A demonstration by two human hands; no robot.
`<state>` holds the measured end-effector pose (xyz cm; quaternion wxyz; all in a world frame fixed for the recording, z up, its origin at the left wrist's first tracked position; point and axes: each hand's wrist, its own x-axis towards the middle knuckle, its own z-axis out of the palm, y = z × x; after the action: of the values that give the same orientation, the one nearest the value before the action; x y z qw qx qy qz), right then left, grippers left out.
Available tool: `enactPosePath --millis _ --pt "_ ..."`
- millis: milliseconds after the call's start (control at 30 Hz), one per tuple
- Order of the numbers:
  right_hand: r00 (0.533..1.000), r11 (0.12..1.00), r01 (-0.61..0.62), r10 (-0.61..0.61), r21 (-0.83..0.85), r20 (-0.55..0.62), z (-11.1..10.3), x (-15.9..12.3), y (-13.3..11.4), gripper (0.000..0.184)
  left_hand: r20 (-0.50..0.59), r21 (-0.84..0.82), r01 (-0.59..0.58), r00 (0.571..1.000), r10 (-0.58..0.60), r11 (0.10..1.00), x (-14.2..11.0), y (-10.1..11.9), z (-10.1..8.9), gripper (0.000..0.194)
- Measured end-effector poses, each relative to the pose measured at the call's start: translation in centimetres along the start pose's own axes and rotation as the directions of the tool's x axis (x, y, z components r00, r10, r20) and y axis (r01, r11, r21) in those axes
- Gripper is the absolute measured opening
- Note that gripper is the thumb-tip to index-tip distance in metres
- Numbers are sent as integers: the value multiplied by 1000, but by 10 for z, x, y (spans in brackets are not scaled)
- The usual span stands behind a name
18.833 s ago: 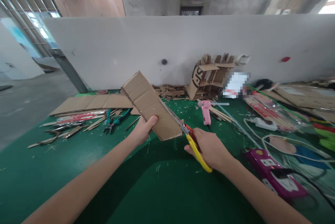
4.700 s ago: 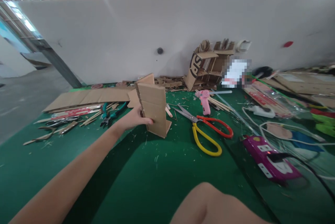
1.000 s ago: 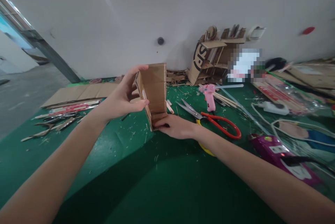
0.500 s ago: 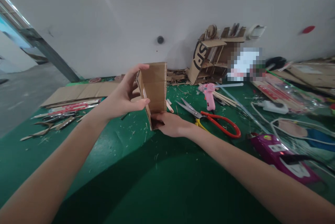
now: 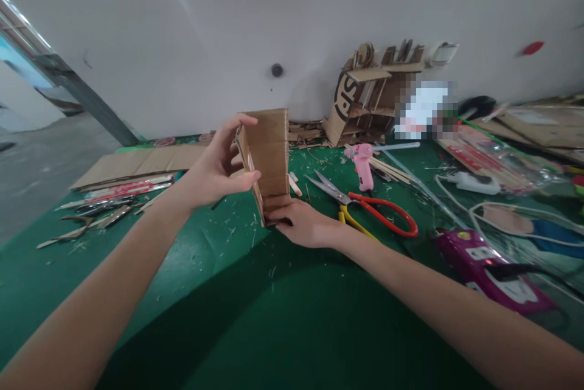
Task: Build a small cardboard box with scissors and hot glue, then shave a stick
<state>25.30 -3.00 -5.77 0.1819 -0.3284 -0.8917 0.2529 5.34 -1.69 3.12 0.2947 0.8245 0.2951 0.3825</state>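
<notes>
A folded cardboard piece (image 5: 269, 149) with upright panels stands at mid-view between my hands. My left hand (image 5: 221, 165) is closed on its left panel, the thumb on the near edge and the index finger over the top. Low at the front, my right hand (image 5: 303, 222) grips the bottom flap, with its fingertips partly hidden against the cardboard. Scissors (image 5: 383, 215) with red handles lie right of my right hand, over a yellow-handled tool (image 5: 353, 224) that is partly covered. Behind them a pink glue gun (image 5: 363, 168) stands with a clear glue stick in its back.
A cardboard shelf model (image 5: 360, 104) stands by the wall. Cardboard strips (image 5: 132, 165) and several tools (image 5: 109, 210) lie at left. At right are a purple power strip (image 5: 495, 271), white cables and packaged sticks (image 5: 483, 156). Scraps dot the green table (image 5: 219, 317).
My right hand has shifted slightly down and back along the bottom flap, showing more of it. My left hand keeps its hold. The view has moved a little.
</notes>
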Motion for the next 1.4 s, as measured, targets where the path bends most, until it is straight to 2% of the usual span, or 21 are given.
enactPosePath --millis 133,367,533,700,933,1233,1333,1400 --pt "1000 1000 -8 8 -14 7 3 -6 3 35 -15 -5 -27 1000 27 1000 0 -1 1 60" --pt "998 998 -52 53 -28 36 3 -7 6 34 -9 -84 1 1000 -2 996 0 -5 0 62" --pt "1000 998 14 -12 -63 27 3 -10 6 37 8 -65 -7 1000 8 998 0 -2 0 59" --pt "996 989 85 -85 -124 6 9 -13 11 35 -25 -76 -37 999 35 996 0 -4 0 61" --pt "995 977 97 -94 -188 26 9 -13 10 32 -24 -26 -12 1000 12 1000 -1 -3 0 59" --pt "987 946 162 -151 -280 63 10 -18 7 35 -8 -71 -24 1000 23 997 -1 -6 -2 62" --pt "984 956 175 -164 -236 64 7 -23 -1 31 0 -84 -2 1000 2 996 -2 -5 -3 60" --pt "987 979 156 -159 -128 -14 5 -25 -3 29 -8 -94 3 1000 -3 996 -2 -4 -3 60"
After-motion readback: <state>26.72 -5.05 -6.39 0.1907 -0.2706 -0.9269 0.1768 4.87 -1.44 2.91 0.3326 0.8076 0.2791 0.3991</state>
